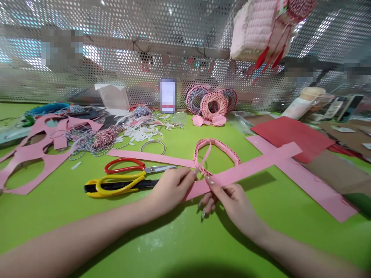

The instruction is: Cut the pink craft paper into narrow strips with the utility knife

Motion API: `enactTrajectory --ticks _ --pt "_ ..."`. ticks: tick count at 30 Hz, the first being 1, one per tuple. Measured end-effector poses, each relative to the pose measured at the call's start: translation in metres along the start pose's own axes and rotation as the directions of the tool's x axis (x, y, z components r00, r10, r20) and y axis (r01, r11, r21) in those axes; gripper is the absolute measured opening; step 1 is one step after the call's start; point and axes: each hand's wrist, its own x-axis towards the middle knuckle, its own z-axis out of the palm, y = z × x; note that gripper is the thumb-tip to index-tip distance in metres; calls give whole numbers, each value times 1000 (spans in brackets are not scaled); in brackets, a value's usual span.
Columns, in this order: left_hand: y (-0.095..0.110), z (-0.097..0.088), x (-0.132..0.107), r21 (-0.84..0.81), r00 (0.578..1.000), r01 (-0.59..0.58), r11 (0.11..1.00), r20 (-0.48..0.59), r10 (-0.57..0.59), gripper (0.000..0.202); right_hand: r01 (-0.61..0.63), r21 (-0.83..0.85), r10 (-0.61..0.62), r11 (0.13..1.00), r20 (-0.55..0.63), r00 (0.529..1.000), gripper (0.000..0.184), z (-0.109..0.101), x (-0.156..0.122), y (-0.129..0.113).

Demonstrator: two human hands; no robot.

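Note:
My left hand [174,187] is closed, its thumb and finger pinching near a thin pink sliver [206,153] that curls upward. My right hand [232,199] grips a wide pink paper strip [246,168], thumb on top and fingers below. The strip slants up to the right, and its lower end passes by my left hand. Just beyond the fingers lies a pink band ring [229,150] with a braided edge. To the left, a long pink strip [153,157] stretches over the table, above red-handled scissors [124,165] and yellow-handled scissors [120,189].
Cut-out pink sheets [31,148], cord bundles [106,137] and white scraps [142,131] lie at left. A metal ring [153,147], a phone [168,95] and woven rings [214,106] stand farther back. Red sheets [292,135], another pink strip [315,181] and a bottle [303,104] are at right.

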Motion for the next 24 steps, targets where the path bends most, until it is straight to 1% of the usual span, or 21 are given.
enactTrajectory --ticks 3,5,7,10,12,14,17,21,24 --pt "2 0 -2 -2 1000 -7 1000 26 7 44 13 -4 -13 1000 -65 998 52 -3 3 0" --pt "1 2 -3 -5 999 -21 1000 40 21 43 29 -10 -30 1000 -86 996 51 -4 4 1" --pt "0 4 -5 -17 998 -36 999 51 37 40 35 -17 -36 999 -48 998 51 -4 4 2" --pt "0 6 -7 -65 995 -46 997 91 52 35 33 -23 -31 999 68 997 55 -1 4 5" --pt "1 8 -8 -104 993 -38 994 111 50 33 44 -33 -40 999 108 993 56 1 3 6" --pt "4 8 -9 -143 993 -16 990 112 32 35 48 -45 -42 998 119 992 54 2 2 6" --pt "5 9 -9 -193 996 30 981 86 -13 40 35 -51 -28 998 124 992 51 1 0 4" --pt "1 9 -5 -248 997 78 966 45 -69 42 35 7 -35 999 109 993 44 1 -3 1" --pt "-2 8 -2 -280 995 94 955 53 -83 43 33 14 -34 999 85 996 42 2 -3 -1"
